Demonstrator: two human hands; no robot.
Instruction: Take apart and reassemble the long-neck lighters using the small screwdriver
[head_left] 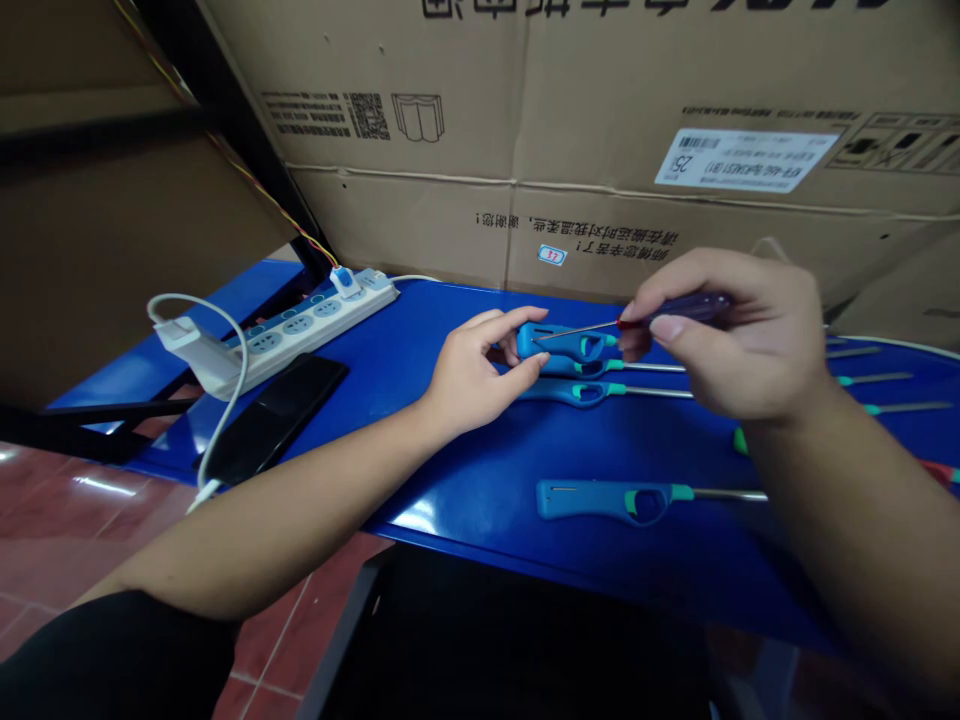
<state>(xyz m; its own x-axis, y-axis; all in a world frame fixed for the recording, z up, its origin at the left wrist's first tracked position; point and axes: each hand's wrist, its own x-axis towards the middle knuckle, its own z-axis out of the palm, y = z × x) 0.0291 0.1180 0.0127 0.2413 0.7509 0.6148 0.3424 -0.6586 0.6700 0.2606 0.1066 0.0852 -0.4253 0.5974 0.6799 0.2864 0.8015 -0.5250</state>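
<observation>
My left hand (484,375) grips the butt end of a blue long-nosed lighter (566,342) between thumb and fingers. In my right hand (739,330) is a screwdriver (694,308) with a dark purple handle. Its thin shaft points left, and the tip meets the lighter's handle near the slot. Directly below lie two more blue lighters with metal nozzles, one (574,392) parallel to the held one. Another blue lighter (604,500) rests apart, closer to the table's front edge. My right hand and forearm hide parts of the nozzles.
A white power strip (322,310) with a plug and charger stands at the left, beside a black phone (277,415) and a white cable. A large cardboard box (517,130) walls off the back of the blue table (465,500). More nozzles (911,407) lie at the right.
</observation>
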